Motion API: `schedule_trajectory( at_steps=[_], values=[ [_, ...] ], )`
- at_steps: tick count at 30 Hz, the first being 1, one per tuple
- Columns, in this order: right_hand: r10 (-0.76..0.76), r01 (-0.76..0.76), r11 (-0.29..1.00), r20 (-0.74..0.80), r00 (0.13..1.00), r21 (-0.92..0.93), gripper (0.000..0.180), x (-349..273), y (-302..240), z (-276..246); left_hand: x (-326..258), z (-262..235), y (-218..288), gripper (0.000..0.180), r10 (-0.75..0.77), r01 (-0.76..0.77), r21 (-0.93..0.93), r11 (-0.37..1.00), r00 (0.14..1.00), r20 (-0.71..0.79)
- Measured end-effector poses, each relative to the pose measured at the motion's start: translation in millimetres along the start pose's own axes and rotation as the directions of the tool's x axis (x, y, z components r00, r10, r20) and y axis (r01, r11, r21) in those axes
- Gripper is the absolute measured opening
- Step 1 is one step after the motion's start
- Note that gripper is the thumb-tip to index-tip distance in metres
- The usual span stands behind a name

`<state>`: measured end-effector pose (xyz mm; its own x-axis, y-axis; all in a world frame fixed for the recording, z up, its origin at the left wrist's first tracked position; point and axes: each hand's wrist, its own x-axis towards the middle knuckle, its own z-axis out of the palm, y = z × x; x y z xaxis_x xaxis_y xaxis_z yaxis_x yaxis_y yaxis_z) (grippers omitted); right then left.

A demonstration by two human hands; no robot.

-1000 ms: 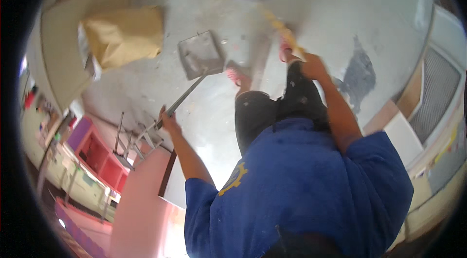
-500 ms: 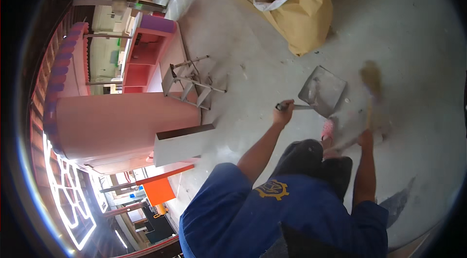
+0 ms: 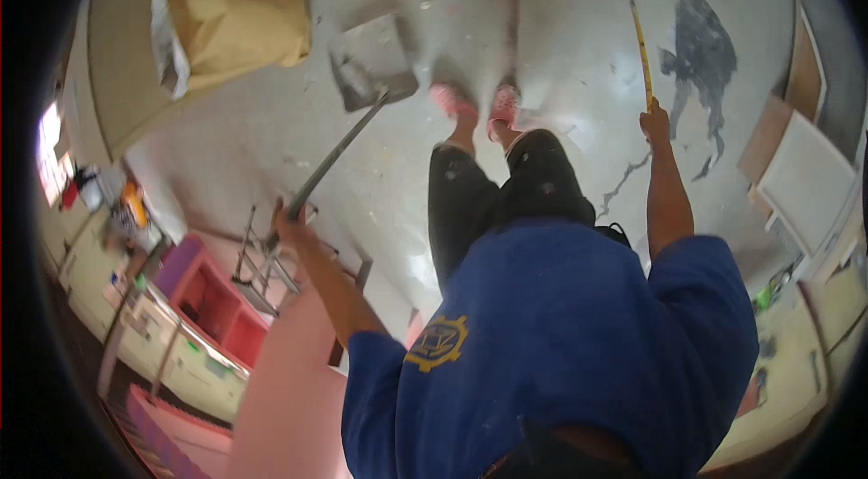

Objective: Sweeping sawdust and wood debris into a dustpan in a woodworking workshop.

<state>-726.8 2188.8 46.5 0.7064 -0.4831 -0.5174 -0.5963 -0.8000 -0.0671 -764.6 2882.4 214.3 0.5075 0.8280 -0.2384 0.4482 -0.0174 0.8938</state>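
My left hand [image 3: 289,228] is closed round the long grey handle of a dustpan [image 3: 366,50]. The pan rests on the grey floor ahead of my feet, with some pale debris in it. At the right, my right hand [image 3: 655,122] grips the yellow stick of a broom [image 3: 644,50]. That stick runs up past the top edge of the picture, so the broom's head is out of view. My feet in pink clogs [image 3: 503,108] stand between the two tools.
A large brown paper sack [image 3: 231,27] with a white lining is at the far left. A folding step stool [image 3: 262,271] stands by a pink counter [image 3: 212,298]. White and brown boards [image 3: 805,172] lean at the right, near a dark floor patch [image 3: 701,50].
My view has turned to the right. The dustpan's handle now slants lower, with my left hand farther from the pan. My right hand has swung outward, taking the broom's head out of view.
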Motion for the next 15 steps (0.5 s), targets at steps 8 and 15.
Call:
schedule_trajectory(
  at_steps=[8, 15],
  values=[
    [0.171, -0.202, 0.977, 0.307, 0.936, 0.073, 0.023, 87, -21, 69, -60, -61, 38, 0.025, -0.049, 0.031, -0.104, 0.994, 0.984, -0.169],
    [-0.667, 0.707, 0.605, 0.252, 0.702, -0.368, 0.021, 12, -200, 101, -69, -122, -14, 0.021, -0.120, 0.072, -0.220, 0.973, 0.970, -0.212]
  ],
)
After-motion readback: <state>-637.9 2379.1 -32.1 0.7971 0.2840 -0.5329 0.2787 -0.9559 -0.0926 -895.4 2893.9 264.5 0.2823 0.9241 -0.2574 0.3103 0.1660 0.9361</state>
